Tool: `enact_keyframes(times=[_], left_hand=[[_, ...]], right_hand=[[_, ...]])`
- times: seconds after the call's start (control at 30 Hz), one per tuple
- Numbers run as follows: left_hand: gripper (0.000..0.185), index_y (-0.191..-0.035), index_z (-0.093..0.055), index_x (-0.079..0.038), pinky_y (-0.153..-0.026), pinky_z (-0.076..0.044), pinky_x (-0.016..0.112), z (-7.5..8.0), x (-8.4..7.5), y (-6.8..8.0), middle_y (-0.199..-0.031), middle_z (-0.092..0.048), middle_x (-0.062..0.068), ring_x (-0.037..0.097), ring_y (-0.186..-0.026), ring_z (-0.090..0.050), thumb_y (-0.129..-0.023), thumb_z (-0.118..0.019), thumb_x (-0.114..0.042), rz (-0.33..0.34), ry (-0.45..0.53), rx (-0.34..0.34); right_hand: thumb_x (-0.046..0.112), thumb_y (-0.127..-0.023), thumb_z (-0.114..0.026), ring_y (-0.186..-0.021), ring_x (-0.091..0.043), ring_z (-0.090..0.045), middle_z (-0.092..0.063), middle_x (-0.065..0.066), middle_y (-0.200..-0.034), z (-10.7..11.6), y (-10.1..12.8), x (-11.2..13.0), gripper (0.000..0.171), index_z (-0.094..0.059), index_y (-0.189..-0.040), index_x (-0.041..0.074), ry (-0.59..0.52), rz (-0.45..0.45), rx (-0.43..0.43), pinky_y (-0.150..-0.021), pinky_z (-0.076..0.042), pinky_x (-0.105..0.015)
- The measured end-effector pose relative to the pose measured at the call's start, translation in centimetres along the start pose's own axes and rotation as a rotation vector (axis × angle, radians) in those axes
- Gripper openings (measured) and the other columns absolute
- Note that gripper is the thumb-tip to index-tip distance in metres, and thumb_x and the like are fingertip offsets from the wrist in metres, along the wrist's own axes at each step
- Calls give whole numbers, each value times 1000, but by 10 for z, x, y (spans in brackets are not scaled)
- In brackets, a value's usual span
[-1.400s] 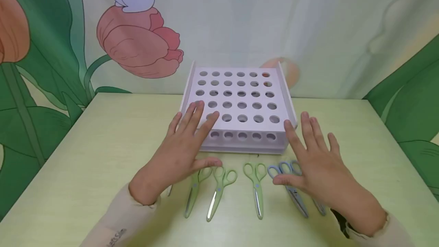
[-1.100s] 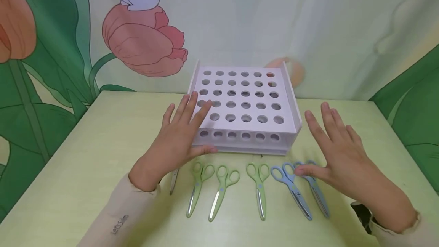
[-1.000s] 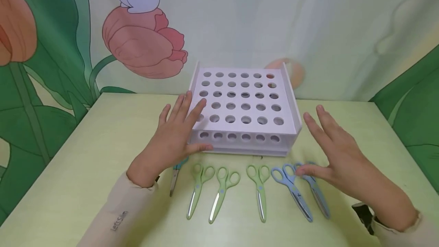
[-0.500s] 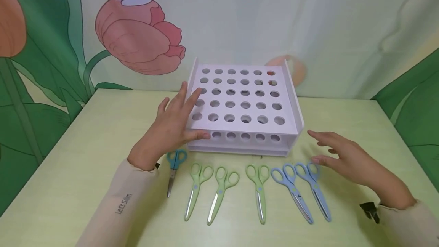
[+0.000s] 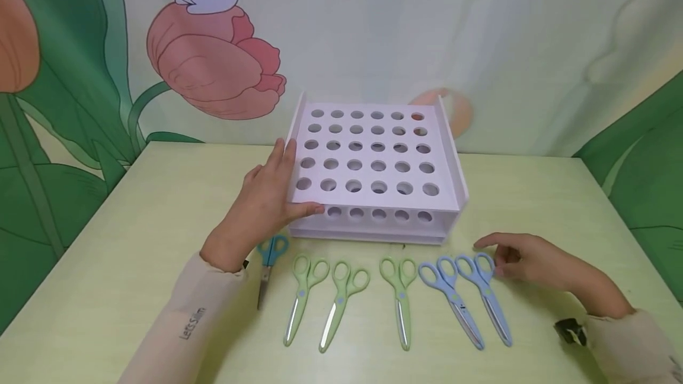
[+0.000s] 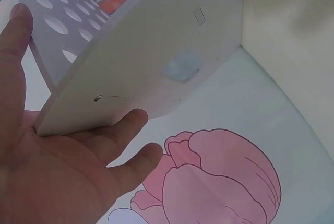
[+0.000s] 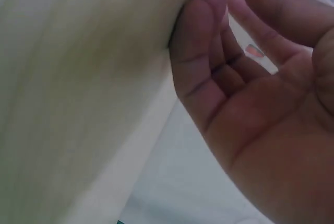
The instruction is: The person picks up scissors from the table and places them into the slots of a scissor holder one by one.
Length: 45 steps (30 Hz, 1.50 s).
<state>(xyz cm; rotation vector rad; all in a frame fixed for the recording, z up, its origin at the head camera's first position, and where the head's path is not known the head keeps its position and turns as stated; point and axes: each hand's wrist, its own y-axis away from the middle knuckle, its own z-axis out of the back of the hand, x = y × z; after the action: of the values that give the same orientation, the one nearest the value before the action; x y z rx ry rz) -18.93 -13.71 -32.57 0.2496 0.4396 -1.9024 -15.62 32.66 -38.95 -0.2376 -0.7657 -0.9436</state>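
Left grip [image 5: 259, 209] braces flat against my rack's [image 5: 373, 191] side, right grip [image 5: 533, 261] curled loosely at the blue scissors [image 5: 488, 298] on the worktop [image 5: 133, 224], holding nothing; fumbling those handles could knock the neighbouring pair [image 5: 450, 301] askew.

left hand [image 5: 264, 203]: flat, fingers straight | right hand [image 5: 533, 259]: low, fingers seemingly loosely curled
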Motion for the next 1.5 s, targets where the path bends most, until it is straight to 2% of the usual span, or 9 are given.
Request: enact_keyframes(times=[0.17, 0.3, 0.57, 0.73, 0.97, 1.07, 1.23, 1.37, 1.5], left_hand=[[117, -160, -16, 0, -106, -35, 58, 0, 2, 2, -164, -9, 27, 54, -125, -47, -80, -84, -50, 5, 35, -1], [114, -161, -18, -2, -102, -41, 56, 2, 4, 3, -165, -8, 24, 52, -114, -55, -80, -84, -49, 16, 54, 8], [113, -162, -18, -5, -102, -42, 53, 2, 3, 4, -166, -3, 22, 48, -111, -59, -82, -83, -50, 42, 78, 38], [113, -162, -17, -6, -100, -43, 52, 0, 3, 3, -167, -3, 21, 46, -108, -61, -81, -82, -51, 44, 76, 42], [114, -162, -16, -7, -96, -46, 52, -3, 1, 2, -166, -3, 22, 45, -104, -63, -81, -82, -52, 32, 68, 40], [114, -163, -15, -8, -96, -46, 53, -3, 1, 2, -167, -2, 22, 45, -106, -62, -82, -81, -52, 33, 70, 47], [113, -163, -15, -7, -95, -46, 53, -3, 1, 2, -166, -3, 22, 46, -108, -61, -82, -81, -52, 24, 60, 41], [113, -163, -15, -7, -94, -47, 53, -2, 2, 2, -166, -3, 23, 46, -108, -62, -82, -81, -52, 15, 48, 32], [113, -163, -15, -7, -93, -48, 53, -2, 2, 2, -166, -3, 23, 46, -109, -61, -82, -81, -52, 12, 44, 29]], right_hand=[[2, -90, -73, -70, -8, -49, -51, 5, -78, -2, -1, 0, 42, -61, -130, 7, -16, -4, 62, -63, -42, -26], [7, -91, -74, -69, -7, -47, -48, 6, -76, -4, -2, 3, 40, -62, -129, 10, 6, -11, 71, -61, -40, -26], [6, -89, -76, -67, -7, -47, -49, 6, -74, -2, -2, 7, 38, -60, -121, 15, 45, -26, 75, -61, -42, -26], [6, -89, -75, -62, -8, -49, -50, 5, -74, -1, 2, 5, 36, -57, -119, 16, 42, -70, 100, -58, -43, -27], [11, -84, -81, -58, -7, -46, -48, 6, -69, 15, 18, -7, 34, -57, -108, 15, 95, -132, 96, -55, -41, -26], [13, -86, -80, -57, -8, -47, -50, 3, -70, 25, 27, -12, 33, -55, -107, 13, 13, -167, 118, -54, -42, -27], [6, -96, -68, -65, -18, -59, -61, -9, -78, 46, 37, -15, 25, -49, -112, 6, -233, -163, 126, -58, -50, -33], [-5, -99, -59, -79, -25, -70, -70, -15, -91, 57, 40, -15, 24, -47, -119, 4, -346, -53, 22, -67, -57, -37], [-12, -100, -52, -86, -26, -73, -73, -14, -99, 59, 40, -13, 30, -50, -125, 5, -359, 43, -84, -71, -58, -38]])
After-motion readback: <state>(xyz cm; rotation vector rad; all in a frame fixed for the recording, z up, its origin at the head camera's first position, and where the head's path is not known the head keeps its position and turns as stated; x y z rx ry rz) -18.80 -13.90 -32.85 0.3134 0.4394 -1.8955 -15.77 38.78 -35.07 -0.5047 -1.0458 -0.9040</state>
